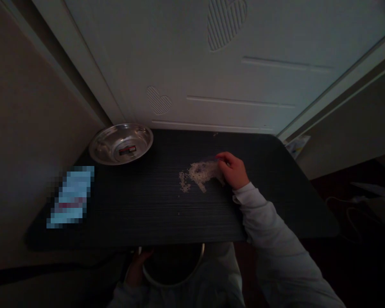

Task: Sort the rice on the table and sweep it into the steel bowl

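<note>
My right hand point(233, 170) is closed on the edge of a clear plastic bag point(215, 171) lying on the dark tabletop. Pale, rice-like grains point(199, 173) lie in a small heap at the bag, with some scattered to its left. Which grains are inside the bag and which are loose I cannot tell. Below the near table edge, my left hand point(136, 267) grips the left side of a round container point(173, 285) with a light rim. Its inside is dark, and the table hides its far part.
A shiny metal basin point(96, 147) with a dark label stands at the table's back left. A lit, blurred-out phone-like screen point(71, 196) is at the left edge. The black table point(141, 214) stands against a white door point(179, 64). Cluttered items lie on the right floor.
</note>
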Tool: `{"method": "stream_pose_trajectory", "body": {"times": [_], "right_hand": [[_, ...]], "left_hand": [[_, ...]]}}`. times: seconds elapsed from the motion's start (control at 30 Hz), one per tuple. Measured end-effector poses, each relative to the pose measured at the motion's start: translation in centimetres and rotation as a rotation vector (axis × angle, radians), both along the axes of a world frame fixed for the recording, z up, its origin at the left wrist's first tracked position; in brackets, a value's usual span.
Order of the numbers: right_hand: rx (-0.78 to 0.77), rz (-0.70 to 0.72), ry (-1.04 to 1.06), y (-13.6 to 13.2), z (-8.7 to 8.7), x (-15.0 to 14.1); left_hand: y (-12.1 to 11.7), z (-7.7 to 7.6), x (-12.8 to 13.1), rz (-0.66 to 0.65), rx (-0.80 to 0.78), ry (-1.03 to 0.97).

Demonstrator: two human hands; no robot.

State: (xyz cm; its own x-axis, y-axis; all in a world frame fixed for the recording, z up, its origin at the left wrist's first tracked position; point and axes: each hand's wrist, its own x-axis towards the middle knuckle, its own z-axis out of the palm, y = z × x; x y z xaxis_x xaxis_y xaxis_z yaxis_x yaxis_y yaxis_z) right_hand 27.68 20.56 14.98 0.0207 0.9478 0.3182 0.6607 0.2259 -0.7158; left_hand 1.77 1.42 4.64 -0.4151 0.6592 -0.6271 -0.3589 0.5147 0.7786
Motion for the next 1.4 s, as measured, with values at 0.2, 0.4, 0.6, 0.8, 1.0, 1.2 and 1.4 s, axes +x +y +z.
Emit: {"method": "stream_pose_trajectory", "body": {"times": [0.2,0.4,0.6,0.8,1.0,1.2,1.4], "right_hand": [[-0.064,0.084,-0.025,-0.2,-0.1,-0.2],[-0.051,0.139,-0.002,-0.6,-0.1,-0.9],[-0.025,0.119,-0.042,-0.5,-0.3,-0.8],[-0.05,0.199,-0.023,-0.9,-0.2,-1.3],[-0.025,0.15,-0.037,-0.9,-0.1,-1.1],[-0.054,0.291,-0.022,-1.2,-0.3,-1.5],[-0.049,0.302,-0.014,-1.4,-0.1,-1.4]], "left_hand": [[-0.1,-0.1,0.1,0.009,0.024,0.024],[-0.2,-0.6,-0.1,0.019,0.013,0.026],[0.3,0.4,0.2,0.033,-0.073,-0.133],[0.1,0.3,0.1,0.044,-0.025,-0.168],[0.0,-0.2,0.0,0.031,-0.019,-0.18],[0.3,-0.6,0.1,0.061,-0.03,-0.228],[-0.1,-1.6,-0.2,0.055,-0.066,-0.22]]}}
